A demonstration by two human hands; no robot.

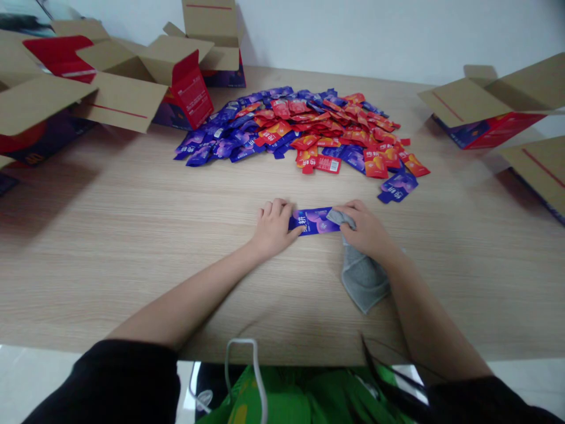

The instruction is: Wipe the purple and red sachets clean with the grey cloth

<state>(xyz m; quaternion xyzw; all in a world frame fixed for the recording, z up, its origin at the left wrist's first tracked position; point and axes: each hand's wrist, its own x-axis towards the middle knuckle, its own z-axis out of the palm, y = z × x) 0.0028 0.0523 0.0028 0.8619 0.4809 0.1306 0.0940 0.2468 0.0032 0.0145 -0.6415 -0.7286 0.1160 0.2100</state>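
A purple packet (316, 221) lies flat on the wooden table (154, 200), with one hand at each end. My left hand (274, 228) grips its left end, the thumb on top and the other fingers bent at the far edge. In my right hand (364, 231) is a grey cloth (364, 280), bunched under the fingers and pressed on the packet's right end; the rest of the cloth trails toward me on the table. Beyond the hands spreads a heap of purple packets (225, 144) and red-orange packets (353, 126). A single purple packet (398, 186) sits at the heap's near right edge.
Open cardboard boxes stand at the left, among them a red and purple one (189, 94), and another (223, 59) at the back. Two more open boxes, one farther (498, 126) and one nearer (541, 168), are at the right. A white cable (258, 371) hangs by the front edge.
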